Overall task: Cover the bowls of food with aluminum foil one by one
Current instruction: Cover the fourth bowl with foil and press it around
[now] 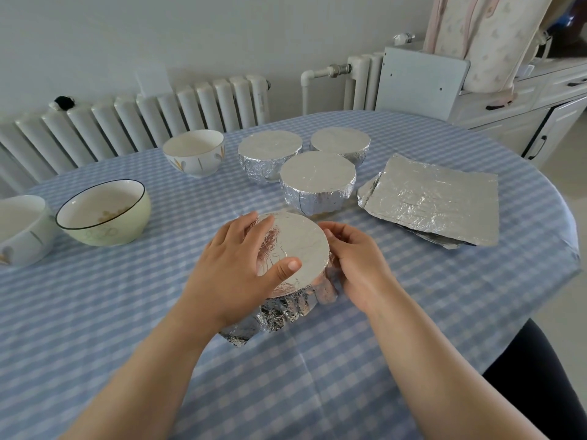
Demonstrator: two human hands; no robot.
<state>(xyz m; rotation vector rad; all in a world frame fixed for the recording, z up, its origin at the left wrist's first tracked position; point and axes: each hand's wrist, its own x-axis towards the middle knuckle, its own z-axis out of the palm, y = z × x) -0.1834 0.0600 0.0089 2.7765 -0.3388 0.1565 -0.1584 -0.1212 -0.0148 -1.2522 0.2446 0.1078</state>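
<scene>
A bowl under aluminum foil (298, 246) stands in front of me on the table. My left hand (235, 268) lies on the foil top and left rim, thumb pressed flat on the sheet. My right hand (355, 265) cups the bowl's right side, fingers curled against the foil there. Loose foil hangs crumpled at the bowl's near side. Behind it stand three foil-covered bowls (317, 182), (270, 157), (341, 144). A stack of foil sheets (435, 201) lies to the right. Three uncovered bowls sit to the left: a white one (195, 155), a green one (104, 214) and a white one (19, 230) at the edge.
The round table wears a blue checked cloth (158, 312). White radiators (143, 115) line the wall behind it. A white cabinet (524, 106) stands at the back right, close to the table's far right edge.
</scene>
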